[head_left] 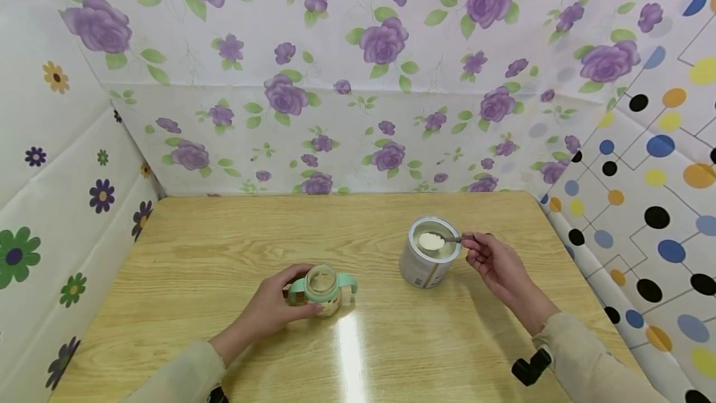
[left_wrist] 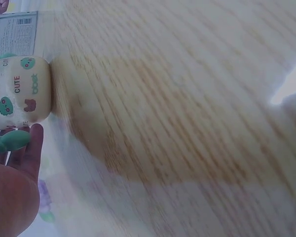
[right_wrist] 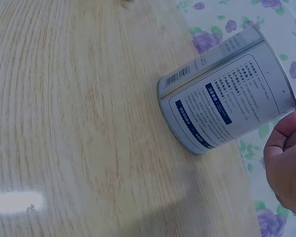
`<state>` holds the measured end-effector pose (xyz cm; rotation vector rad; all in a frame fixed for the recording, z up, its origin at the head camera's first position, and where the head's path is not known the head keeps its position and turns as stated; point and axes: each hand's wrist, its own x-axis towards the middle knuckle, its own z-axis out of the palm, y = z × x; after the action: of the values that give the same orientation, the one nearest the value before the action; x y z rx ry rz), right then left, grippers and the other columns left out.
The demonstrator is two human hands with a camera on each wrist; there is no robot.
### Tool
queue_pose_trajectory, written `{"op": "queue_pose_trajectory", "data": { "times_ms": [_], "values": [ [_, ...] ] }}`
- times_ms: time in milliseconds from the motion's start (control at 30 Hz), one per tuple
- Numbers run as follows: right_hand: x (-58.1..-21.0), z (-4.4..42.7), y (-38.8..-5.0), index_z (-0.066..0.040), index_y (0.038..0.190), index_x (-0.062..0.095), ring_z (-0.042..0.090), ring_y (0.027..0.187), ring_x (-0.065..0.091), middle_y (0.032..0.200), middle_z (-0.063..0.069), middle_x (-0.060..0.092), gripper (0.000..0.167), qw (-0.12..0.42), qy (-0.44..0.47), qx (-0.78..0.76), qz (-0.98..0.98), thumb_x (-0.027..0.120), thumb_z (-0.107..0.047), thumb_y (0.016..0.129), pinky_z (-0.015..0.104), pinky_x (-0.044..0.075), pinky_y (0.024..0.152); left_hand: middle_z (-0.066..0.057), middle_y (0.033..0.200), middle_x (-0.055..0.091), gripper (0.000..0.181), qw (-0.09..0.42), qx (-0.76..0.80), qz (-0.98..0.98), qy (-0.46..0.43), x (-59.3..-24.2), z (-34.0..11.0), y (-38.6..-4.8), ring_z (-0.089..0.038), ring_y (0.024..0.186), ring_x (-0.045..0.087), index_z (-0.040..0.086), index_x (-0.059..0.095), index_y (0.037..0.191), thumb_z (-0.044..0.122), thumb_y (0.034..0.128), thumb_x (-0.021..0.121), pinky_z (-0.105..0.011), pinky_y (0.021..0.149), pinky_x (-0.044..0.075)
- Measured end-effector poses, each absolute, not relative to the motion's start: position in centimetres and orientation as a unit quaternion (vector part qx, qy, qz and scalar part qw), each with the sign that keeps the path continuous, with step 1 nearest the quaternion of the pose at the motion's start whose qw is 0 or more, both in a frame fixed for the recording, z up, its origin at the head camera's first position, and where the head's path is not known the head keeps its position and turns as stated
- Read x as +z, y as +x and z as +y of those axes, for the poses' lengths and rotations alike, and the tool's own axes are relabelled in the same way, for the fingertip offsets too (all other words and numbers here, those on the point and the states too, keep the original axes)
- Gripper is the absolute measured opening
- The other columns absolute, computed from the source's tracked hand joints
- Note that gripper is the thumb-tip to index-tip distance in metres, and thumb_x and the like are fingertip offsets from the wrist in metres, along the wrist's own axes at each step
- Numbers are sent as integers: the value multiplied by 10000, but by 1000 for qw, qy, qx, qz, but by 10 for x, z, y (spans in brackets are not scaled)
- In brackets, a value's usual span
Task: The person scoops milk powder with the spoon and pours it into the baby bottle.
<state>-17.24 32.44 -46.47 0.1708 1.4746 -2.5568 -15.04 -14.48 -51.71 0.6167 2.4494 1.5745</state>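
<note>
In the head view, my left hand [head_left: 271, 302] grips a lidless baby bottle [head_left: 329, 305] with a mint-green collar and two side handles. The bottle stands on the table; the left wrist view shows its printed side [left_wrist: 19, 94] with "CUTE" and small cartoon figures. To the right, my right hand [head_left: 500, 271] pinches the handle of a spoon [head_left: 456, 239] at the rim of an open metal can [head_left: 418, 266]. Cream-white powder [head_left: 431, 241] is heaped on the spoon's bowl, over the can's mouth. Dark print covers the can's label [right_wrist: 227, 94] in the right wrist view.
Both things stand on a wood-grain table [head_left: 224, 235], the can farther back than the bottle. A flowered cloth [head_left: 335, 123] hangs behind the table's far edge. Patterned cloths also hang along the left and right sides.
</note>
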Motion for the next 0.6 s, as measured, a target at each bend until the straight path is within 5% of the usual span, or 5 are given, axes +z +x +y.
{"op": "queue_pose_trajectory", "data": {
  "times_ms": [600],
  "values": [
    [-413, 303, -177, 23, 1091, 769, 121, 803, 695, 925, 76, 797, 346, 118, 43, -892, 435, 472, -139, 1159, 242, 563, 777, -53, 1414, 682, 706, 82, 522, 825, 199, -517, -144, -150, -290, 1278, 648, 202, 628, 1462, 368, 849, 935, -494, 1020, 556]
  ]
}}
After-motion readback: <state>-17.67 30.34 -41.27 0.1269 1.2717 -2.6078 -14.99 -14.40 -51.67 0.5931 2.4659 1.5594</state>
